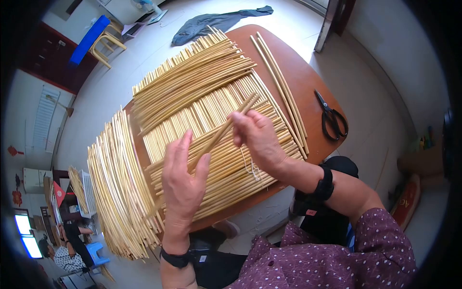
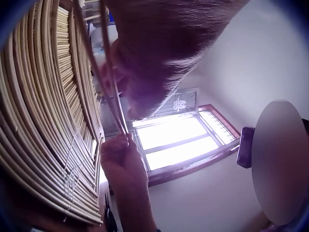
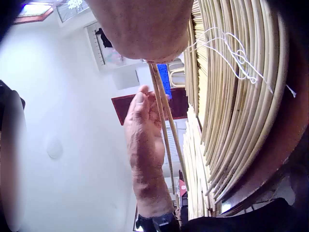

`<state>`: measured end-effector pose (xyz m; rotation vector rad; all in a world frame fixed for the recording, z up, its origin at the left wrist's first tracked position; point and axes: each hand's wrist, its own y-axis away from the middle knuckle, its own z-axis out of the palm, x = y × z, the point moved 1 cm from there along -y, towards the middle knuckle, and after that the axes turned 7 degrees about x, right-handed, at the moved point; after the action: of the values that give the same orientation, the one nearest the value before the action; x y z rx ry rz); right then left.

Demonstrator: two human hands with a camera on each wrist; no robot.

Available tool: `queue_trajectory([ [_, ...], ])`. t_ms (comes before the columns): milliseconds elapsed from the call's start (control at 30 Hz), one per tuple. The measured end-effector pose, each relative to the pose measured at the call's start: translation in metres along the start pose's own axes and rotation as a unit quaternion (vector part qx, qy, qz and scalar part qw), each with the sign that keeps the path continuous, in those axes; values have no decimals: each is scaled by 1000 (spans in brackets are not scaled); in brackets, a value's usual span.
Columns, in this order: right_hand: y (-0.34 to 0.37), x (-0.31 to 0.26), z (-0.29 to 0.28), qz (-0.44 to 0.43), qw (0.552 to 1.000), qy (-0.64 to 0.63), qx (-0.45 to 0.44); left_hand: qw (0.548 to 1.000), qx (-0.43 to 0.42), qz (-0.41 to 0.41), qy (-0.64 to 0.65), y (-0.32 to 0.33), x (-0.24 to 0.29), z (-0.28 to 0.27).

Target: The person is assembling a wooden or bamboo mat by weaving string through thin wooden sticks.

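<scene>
Two thin sticks [image 1: 217, 136] slant above a mat of sticks, pinched near their upper end by the right hand [image 1: 260, 137]. The left hand [image 1: 183, 185] has its fingers extended and thumb apart, beside the lower part of the sticks. In the left wrist view the right hand [image 2: 126, 162] grips the ends of the sticks [image 2: 115, 99], and the left hand [image 2: 161, 48] is at the top. The right wrist view has the sticks [image 3: 168, 126] running past the left hand [image 3: 145, 150], below the right hand [image 3: 142, 26]. White string [image 1: 252, 167] lies on the mat.
Bundled sticks [image 1: 185, 82] lie across the mat's far part. Several long sticks [image 1: 284, 91] and black scissors [image 1: 332, 120] are on the brown table [image 1: 308, 82]. More sticks [image 1: 120, 188] are piled at the left. A seated person [image 1: 70, 255] is at the far left.
</scene>
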<state>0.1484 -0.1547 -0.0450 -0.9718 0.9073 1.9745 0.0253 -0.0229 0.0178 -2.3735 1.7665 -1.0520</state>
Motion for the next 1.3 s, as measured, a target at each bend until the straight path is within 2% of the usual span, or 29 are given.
queue_trajectory([
  [33, -5, -2, -2, -10, 999, -31, 28, 976, 117, 158, -89, -1, 7, -4],
  [67, -10, -2, -5, -10, 997, -62, 42, 982, 93, 161, -17, 2, 12, -8],
  [100, -14, -2, -8, -9, 994, -93, 55, 982, 97, 158, -20, 8, 15, -7],
  [133, -18, -3, -10, -1, 991, -120, 66, 990, -80, 47, 108, 15, 16, -2],
  [167, -20, -3, -11, 8, 986, -146, 76, 937, -250, -66, 233, 21, 17, 4],
  [200, -21, -3, -14, 31, 981, -176, 77, 938, -245, -71, 234, 25, 16, 13],
  [233, -22, -2, -14, 35, 982, -172, 72, 880, -188, -206, 384, 30, 10, 26],
  [267, -22, -1, -15, 43, 982, -166, 82, 781, -123, -329, 517, 33, 3, 34],
  [300, -22, -1, -15, 49, 981, -162, 93, 781, -119, -331, 517, 33, -4, 36],
  [367, -25, 3, -17, 52, 982, -158, 87, 734, 25, -342, 586, 29, -20, 32],
  [433, -27, 5, -17, 56, 982, -159, 86, 725, 49, -345, 594, 30, -26, 27],
  [500, -28, 7, -15, 67, 981, -156, 94, 676, 91, -353, 640, 33, -37, 25],
  [733, -25, 12, -11, 91, 981, -150, 85, 661, 164, -357, 639, 24, -44, 18],
  [800, -25, 11, -10, 89, 982, -142, 81, 679, 173, -378, 605, 25, -51, 19],
  [933, -22, 9, -11, 76, 984, -140, 77, 682, 167, -403, 587, 22, -47, 18],
  [1100, -20, 4, -14, 90, 985, -130, 76, 663, 130, -451, 584, 21, -54, 15],
  [1167, -22, 6, -17, 93, 981, -153, 76, 662, 118, -446, 590, 21, -55, 14],
  [1300, -23, 3, -17, 88, 986, -103, 96, 653, 90, -432, 616, 22, -56, 16],
])
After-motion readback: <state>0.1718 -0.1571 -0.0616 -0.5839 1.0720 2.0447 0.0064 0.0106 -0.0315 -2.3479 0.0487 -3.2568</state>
